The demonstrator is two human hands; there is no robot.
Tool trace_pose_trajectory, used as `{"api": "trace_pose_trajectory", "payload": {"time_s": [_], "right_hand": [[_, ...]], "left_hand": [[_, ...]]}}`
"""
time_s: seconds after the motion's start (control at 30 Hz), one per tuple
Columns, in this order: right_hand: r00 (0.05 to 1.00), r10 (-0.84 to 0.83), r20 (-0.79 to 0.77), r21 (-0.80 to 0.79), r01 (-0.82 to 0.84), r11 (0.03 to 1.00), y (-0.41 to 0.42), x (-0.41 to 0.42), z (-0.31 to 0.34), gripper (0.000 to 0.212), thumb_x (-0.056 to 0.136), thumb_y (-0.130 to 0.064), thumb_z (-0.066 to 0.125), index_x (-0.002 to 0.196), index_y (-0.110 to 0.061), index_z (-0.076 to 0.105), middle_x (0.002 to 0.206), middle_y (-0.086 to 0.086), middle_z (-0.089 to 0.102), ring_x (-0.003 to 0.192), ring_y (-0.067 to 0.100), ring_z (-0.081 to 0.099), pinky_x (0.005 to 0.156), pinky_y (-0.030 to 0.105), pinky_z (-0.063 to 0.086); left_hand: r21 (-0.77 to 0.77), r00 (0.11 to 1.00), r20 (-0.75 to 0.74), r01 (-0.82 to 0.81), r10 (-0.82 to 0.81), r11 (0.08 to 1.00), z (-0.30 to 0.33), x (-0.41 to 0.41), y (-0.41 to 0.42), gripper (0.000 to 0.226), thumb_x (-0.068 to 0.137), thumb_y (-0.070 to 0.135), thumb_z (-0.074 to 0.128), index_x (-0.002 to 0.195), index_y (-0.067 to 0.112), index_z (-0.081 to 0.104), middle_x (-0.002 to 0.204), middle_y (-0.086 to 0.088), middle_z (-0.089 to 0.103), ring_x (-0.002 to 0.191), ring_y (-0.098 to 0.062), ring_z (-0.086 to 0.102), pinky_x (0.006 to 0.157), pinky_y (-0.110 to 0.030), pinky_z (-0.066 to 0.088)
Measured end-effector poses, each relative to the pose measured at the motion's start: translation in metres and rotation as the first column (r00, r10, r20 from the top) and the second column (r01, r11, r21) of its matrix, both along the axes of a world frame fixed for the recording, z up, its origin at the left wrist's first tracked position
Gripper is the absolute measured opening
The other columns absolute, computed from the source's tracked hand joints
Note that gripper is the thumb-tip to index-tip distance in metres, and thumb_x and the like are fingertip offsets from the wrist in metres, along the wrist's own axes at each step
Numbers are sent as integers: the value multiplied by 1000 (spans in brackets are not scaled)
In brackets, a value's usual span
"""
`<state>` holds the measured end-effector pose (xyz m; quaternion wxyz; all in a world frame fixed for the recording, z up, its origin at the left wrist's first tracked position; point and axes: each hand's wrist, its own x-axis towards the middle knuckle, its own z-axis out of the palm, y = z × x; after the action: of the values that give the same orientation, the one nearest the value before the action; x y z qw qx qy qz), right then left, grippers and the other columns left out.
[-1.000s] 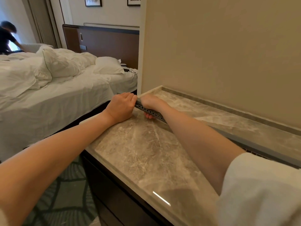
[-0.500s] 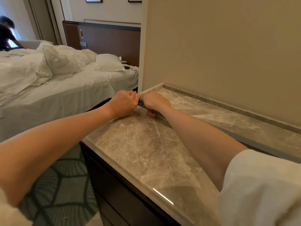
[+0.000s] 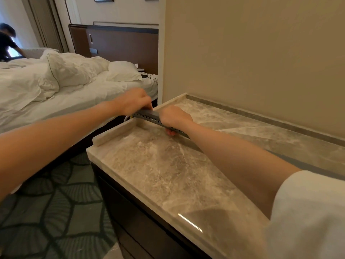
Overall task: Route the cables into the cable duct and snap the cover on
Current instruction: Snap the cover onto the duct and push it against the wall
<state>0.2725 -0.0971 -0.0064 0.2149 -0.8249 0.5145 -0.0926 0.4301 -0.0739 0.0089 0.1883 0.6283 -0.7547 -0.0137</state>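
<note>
A wide beige wall [image 3: 252, 53] fills the upper right and runs along the back edge of the tabletop [image 3: 168, 174], a polished grey-brown marble slab with a low raised rim, set on a dark cabinet [image 3: 141, 221]. To the left of the tabletop stands a bed [image 3: 56, 94] with rumpled white bedding, a pillow [image 3: 123, 71] near its dark wooden headboard [image 3: 119, 43], and a thin dark cord lying by the pillow. A dark patterned carpet [image 3: 46, 212] covers the floor below. At the far upper left a person in a dark top [image 3: 6, 42] bends over beyond the bed.

Both bare forearms reach in toward the far left corner of the tabletop. The cable duct [image 3: 149, 116], a long grey slotted channel, lies slantwise there, its left end jutting just past the raised left edge and the rest running back toward the right under the right arm. The right hand [image 3: 174, 117] wraps the duct, fingers curled under it, with fingertips showing pink below the channel. The left hand [image 3: 135, 102] is blurred at the duct's left end, its fingers bent down onto the top of the channel; whether they actually clamp it cannot be told. A pale loop of cable [image 3: 127, 118] peeks out at that end, just outside the tabletop's left edge. A white sleeve [image 3: 308, 212] covers the right upper arm at the lower right.
</note>
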Motion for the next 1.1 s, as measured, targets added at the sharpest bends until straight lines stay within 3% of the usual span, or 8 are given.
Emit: {"api": "trace_pose_trajectory", "payload": {"time_s": [0.1, 0.27, 0.47, 0.63, 0.77, 0.97, 1.03, 1.1], "right_hand": [[999, 32, -24, -32, -33, 999, 5, -1, 0, 34, 88, -16, 33, 66, -12, 59, 37, -2, 57, 26, 12, 52, 49, 24, 38], [1000, -11, 5, -97, 12, 995, 8, 3, 4, 40, 89, -18, 34, 57, -10, 58, 26, -4, 50, 21, 10, 48, 55, 29, 42], [1000, 1, 2, -161, -1, 987, 10, 5, 1, 35, 87, -14, 36, 58, -12, 56, 46, 0, 59, 43, 15, 59, 70, 32, 50], [998, 28, -49, -184, -37, 982, 14, 4, 1, 28, 88, -11, 36, 63, -14, 49, 73, 7, 67, 68, 24, 65, 74, 32, 48], [997, 40, -64, -194, -52, 980, 14, 1, -1, 25, 89, -13, 37, 66, -15, 45, 100, 12, 68, 84, 29, 62, 77, 34, 46], [998, -25, -50, -265, 11, 964, 10, 3, -10, 26, 91, -18, 37, 98, -11, 61, 109, 10, 64, 78, 25, 47, 69, 33, 35], [998, -14, -67, -304, -7, 953, 11, 0, -10, 26, 91, -18, 37, 97, -11, 62, 107, 10, 64, 76, 25, 46, 68, 33, 34], [994, 41, -102, -236, -64, 970, 9, -2, -6, 24, 91, -15, 34, 85, -10, 57, 98, 10, 65, 72, 24, 49, 69, 34, 38]], "left_hand": [[174, 992, -63, -93, 106, 980, 9, -3, -23, 45, 94, 23, 37, 65, 6, 67, 72, -13, 64, 67, -22, 57, 61, -29, 42], [292, 990, 114, -118, 88, 949, 4, -10, -44, 47, 99, 16, 36, 52, 12, 41, 57, -3, 39, 55, -17, 33, 62, -29, 29], [183, 989, 113, -114, 94, 976, -5, -10, -38, 48, 100, 9, 34, 52, 15, 34, 58, 0, 33, 53, -12, 28, 51, -13, 32], [128, 989, 50, -146, 140, 981, -16, -4, -39, 42, 100, 18, 30, 60, 7, 39, 62, -5, 38, 63, -24, 37, 63, -37, 30], [50, 984, 5, -178, 178, 983, -25, -8, -36, 43, 98, 23, 31, 56, 12, 30, 61, -6, 37, 59, -24, 35, 60, -36, 28], [-38, 981, -14, -192, 192, 981, -32, -9, -32, 45, 98, 23, 30, 54, 14, 30, 58, -5, 35, 58, -25, 36, 57, -36, 28], [-71, 978, -6, -208, 208, 976, -34, -10, -31, 46, 97, 24, 30, 53, 14, 30, 56, -4, 35, 54, -23, 35, 55, -34, 26], [-62, 973, 5, -228, 229, 972, -32, -10, -31, 47, 97, 26, 32, 51, 13, 31, 54, -5, 37, 51, -21, 34, 53, -33, 26]]}}
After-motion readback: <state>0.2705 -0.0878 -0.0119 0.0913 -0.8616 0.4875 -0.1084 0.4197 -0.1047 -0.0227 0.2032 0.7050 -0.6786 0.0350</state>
